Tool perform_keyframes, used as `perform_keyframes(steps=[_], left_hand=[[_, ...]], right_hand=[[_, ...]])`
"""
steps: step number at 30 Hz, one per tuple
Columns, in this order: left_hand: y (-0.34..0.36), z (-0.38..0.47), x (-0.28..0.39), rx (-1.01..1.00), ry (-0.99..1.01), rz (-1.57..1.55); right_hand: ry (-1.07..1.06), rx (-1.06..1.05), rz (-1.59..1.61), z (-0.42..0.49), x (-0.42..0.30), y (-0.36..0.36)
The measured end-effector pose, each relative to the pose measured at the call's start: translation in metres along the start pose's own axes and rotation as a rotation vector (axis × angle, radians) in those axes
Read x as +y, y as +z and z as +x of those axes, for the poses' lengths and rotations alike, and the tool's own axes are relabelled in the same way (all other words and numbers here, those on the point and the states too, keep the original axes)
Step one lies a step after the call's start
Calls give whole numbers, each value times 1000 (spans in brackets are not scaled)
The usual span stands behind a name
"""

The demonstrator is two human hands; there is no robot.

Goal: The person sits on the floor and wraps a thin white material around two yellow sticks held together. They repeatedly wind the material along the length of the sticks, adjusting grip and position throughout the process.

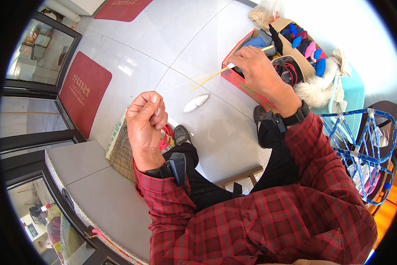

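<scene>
My left hand [147, 114] is raised with its fingers curled and the thumb pressed on the index finger, pinching the end of a thin pale thread [182, 82]. The thread runs up to the right towards my right hand [251, 66]. Between its fingertips my right hand grips a thin yellow stick [268, 48] with white material [231, 65] on it; fine yellowish strands [210, 79] fan out below, towards the left. On the tiled floor between the two hands lies a white fluffy bundle [196, 103].
Cardboard boxes [284, 43] of coloured textile pieces stand at upper right, by a plastic bag [266, 15]. White fluffy material [317, 87] rests near a turquoise container [355, 89]. A blue woven frame [367, 152] is at right. A checked bag [120, 155] stands beside my left shoe.
</scene>
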State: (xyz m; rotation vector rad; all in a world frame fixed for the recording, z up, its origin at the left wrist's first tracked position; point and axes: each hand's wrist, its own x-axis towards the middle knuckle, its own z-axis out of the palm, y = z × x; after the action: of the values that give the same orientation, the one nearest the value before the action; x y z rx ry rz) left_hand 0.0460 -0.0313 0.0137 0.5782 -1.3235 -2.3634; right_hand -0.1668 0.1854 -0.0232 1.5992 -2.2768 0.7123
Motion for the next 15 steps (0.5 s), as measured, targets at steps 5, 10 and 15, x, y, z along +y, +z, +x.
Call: perform_keyframes(steps=[5, 10, 15], left_hand=[[4, 1, 0, 21, -38, 102], [24, 2, -20, 33, -194, 382], [29, 4, -22, 6, -256, 415]], right_hand=[[475, 90, 688, 5, -12, -4], [647, 243, 1832, 13, -32, -16], [632, 203, 1965, 15, -33, -21]])
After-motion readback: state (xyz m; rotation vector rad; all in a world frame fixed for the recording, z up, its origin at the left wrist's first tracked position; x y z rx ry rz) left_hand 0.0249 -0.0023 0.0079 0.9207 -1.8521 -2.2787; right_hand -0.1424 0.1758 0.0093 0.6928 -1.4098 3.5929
